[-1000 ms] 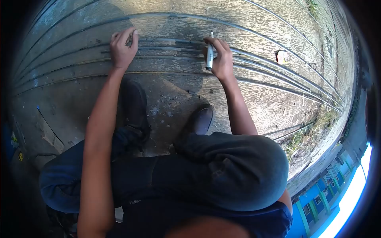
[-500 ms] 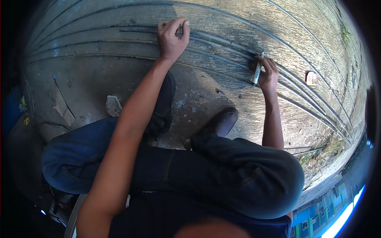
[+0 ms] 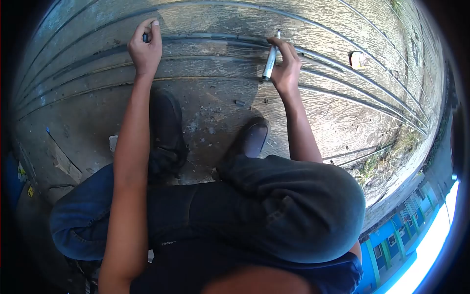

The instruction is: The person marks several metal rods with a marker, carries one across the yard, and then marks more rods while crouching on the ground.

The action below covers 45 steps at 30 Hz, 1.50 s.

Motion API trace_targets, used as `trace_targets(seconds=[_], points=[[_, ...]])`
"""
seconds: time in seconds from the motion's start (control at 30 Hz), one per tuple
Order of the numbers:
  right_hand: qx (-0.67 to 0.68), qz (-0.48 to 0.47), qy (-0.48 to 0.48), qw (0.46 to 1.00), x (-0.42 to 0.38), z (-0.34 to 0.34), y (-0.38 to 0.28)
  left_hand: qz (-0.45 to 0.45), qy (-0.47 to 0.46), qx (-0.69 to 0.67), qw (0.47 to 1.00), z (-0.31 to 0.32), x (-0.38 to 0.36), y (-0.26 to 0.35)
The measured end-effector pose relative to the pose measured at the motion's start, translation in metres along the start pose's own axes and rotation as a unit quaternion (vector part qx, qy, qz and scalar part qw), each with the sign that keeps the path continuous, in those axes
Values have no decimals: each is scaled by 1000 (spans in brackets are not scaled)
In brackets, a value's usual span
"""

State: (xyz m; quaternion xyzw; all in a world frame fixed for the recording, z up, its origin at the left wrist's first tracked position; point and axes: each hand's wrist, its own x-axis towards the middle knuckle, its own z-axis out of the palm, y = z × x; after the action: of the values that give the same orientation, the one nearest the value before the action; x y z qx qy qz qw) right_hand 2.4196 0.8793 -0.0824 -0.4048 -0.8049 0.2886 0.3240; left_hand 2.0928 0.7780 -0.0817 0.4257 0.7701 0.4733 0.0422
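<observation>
My left hand [image 3: 146, 51] is closed around the end of a long thin metal rod [image 3: 205, 36], its dark tip showing between thumb and fingers. My right hand [image 3: 286, 66] grips a white marker pen [image 3: 270, 61], its narrow end pointing away from me and its dark butt toward me. The marker crosses over the rods, and the fingers of that hand are right at the held rod. Another rod [image 3: 215, 58] runs across the ground on my side of it, passing under both wrists' area.
More long rods [image 3: 313, 27] curve across the rough concrete ground [image 3: 215, 105]. A small pale block [image 3: 357, 60] lies at right. My shoes [image 3: 257, 137] stand between the rods and my knees. Grass [image 3: 377, 164] grows at the right edge; a pale lump [image 3: 113, 143] sits at left.
My left hand has shifted left along the rod to its end. My right hand with the marker also sits further left and higher in view; the camera view has shifted a little.
</observation>
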Motion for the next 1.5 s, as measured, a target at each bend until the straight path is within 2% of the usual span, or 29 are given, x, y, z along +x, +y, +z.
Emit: trace_targets(seconds=[0.03,0.1,0.23,0.3,0.37,0.43,0.5,0.63,0.73,0.83,0.87,0.9,0.97,1.03,1.1,1.2,1.27,1.3,1.4,1.5], points=[[-50,43,14,998,-12,-20,15,-10,-19,32,999,3,-7,-6],[-117,65,24,991,-35,-51,51,-19,-39,54,998,11,-17,-13],[-155,61,0,986,-41,-80,77,-55,-86,59,993,11,-32,-18],[-184,21,-17,983,-32,-76,80,-65,-95,71,991,6,-35,-23],[-176,33,-13,984,-25,-69,84,-63,-93,86,990,4,-34,-29],[-135,-33,-5,990,-20,-68,87,-54,-84,89,991,3,-32,-34],[-143,-57,-22,988,-18,-61,84,-45,-77,89,992,6,-31,-34],[-103,-110,-71,986,1,-15,49,-50,-23,93,994,16,-28,-20],[-16,-148,-51,988,15,56,8,-61,13,69,996,16,-21,-8],[88,-194,-7,977,30,93,-39,-89,-3,79,993,7,-17,-7],[123,-180,24,976,32,91,-51,-98,-25,93,990,3,-18,-10],[130,-138,14,982,32,76,-60,-106,-45,107,988,-1,-17,-14],[129,-62,69,987,22,63,-47,-118,-58,127,983,-9,-17,-20],[26,19,77,997,7,34,-25,-94,-59,142,984,-10,-23,-35],[19,90,76,993,-14,19,2,-124,-88,162,975,-11,-26,-38],[-12,117,58,991,-34,11,12,-99,-80,148,981,-7,-33,-45],[-10,108,57,992,-38,20,12,-38,-86,137,986,-10,-37,-47],[-6,98,57,994,-37,27,9,-38,-84,139,986,-12,-36,-47],[-21,85,72,994,-29,53,0,64,-112,178,975,-16,-40,-46],[-23,73,84,994,-25,68,2,29,-120,181,976,-14,-38,-54]])
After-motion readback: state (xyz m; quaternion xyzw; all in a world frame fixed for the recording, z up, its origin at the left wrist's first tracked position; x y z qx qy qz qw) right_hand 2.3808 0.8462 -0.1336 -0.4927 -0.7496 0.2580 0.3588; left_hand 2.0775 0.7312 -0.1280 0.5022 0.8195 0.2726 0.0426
